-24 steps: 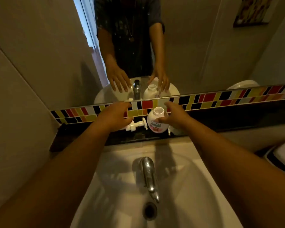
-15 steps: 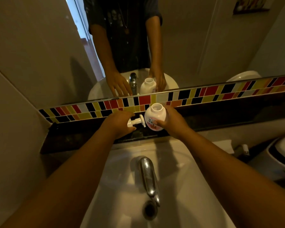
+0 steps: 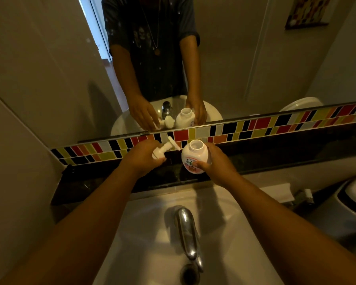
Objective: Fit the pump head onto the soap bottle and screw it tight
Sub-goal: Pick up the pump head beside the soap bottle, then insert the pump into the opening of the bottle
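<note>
Near the middle of the frame, the left hand (image 3: 142, 156) was closed around the white plastic pump head (image 3: 163, 149), gripping it by its top end so that the collar and the short tube pointed up and to the right, toward the strip of coloured tiles (image 3: 261, 124). Just to its right, and clear of it, the right hand (image 3: 215, 163) was wrapped around the round white plastic soap bottle (image 3: 194, 156), thumb across the pink and red label on the front and the fingers behind. The bottle stood upright over the dark, glossy stone ledge (image 3: 275, 159), its wide neck uncovered and facing up; whether its base touched the ledge could not be told. The pump head and the bottle neck were near each other but apart, with a strip of dark ledge showing between them. In the lower middle of the frame lay the white ceramic basin (image 3: 148, 229) with its chrome tap (image 3: 186, 233) and the drain below. The mirror (image 3: 245, 58) across the upper half of the frame reflected both hands, the pump and the bottle.
</note>
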### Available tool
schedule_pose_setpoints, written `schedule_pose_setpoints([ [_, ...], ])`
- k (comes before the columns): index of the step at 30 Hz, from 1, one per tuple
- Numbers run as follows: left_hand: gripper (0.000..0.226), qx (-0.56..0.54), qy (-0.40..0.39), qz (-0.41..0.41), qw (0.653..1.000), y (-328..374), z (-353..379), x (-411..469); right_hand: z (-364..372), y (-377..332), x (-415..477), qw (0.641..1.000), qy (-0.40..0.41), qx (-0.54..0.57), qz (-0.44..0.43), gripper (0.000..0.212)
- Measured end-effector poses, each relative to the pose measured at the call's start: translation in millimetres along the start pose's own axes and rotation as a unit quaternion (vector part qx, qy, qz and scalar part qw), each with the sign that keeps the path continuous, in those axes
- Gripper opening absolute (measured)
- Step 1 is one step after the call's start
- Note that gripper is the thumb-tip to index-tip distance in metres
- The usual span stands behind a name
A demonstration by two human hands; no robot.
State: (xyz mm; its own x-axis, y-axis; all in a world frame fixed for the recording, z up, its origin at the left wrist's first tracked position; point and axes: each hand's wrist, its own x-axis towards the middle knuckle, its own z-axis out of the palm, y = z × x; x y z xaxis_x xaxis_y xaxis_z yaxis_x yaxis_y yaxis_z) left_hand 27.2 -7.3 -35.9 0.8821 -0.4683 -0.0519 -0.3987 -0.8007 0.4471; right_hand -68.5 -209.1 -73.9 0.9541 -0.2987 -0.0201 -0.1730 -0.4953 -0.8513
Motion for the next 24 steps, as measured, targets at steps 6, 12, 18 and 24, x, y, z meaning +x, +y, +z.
schedule_pose_setpoints([
  [6,0.032,-0.235,0.059,0.050,0.969,42,-39,-9,0,1,-1,1.000,0.005,-0.003,0.005,0.058],
  [12,0.030,-0.382,0.100,0.056,0.917,72,-39,-1,2,2,-1,1.000,0.012,-0.010,0.007,0.060],
  [18,0.032,-0.476,0.148,0.047,0.865,87,-26,5,3,4,0,1.000,0.015,-0.020,0.009,0.061],
  [24,0.036,-0.492,0.083,0.041,0.866,84,1,8,4,5,0,1.000,0.020,-0.023,0.007,0.061],
])
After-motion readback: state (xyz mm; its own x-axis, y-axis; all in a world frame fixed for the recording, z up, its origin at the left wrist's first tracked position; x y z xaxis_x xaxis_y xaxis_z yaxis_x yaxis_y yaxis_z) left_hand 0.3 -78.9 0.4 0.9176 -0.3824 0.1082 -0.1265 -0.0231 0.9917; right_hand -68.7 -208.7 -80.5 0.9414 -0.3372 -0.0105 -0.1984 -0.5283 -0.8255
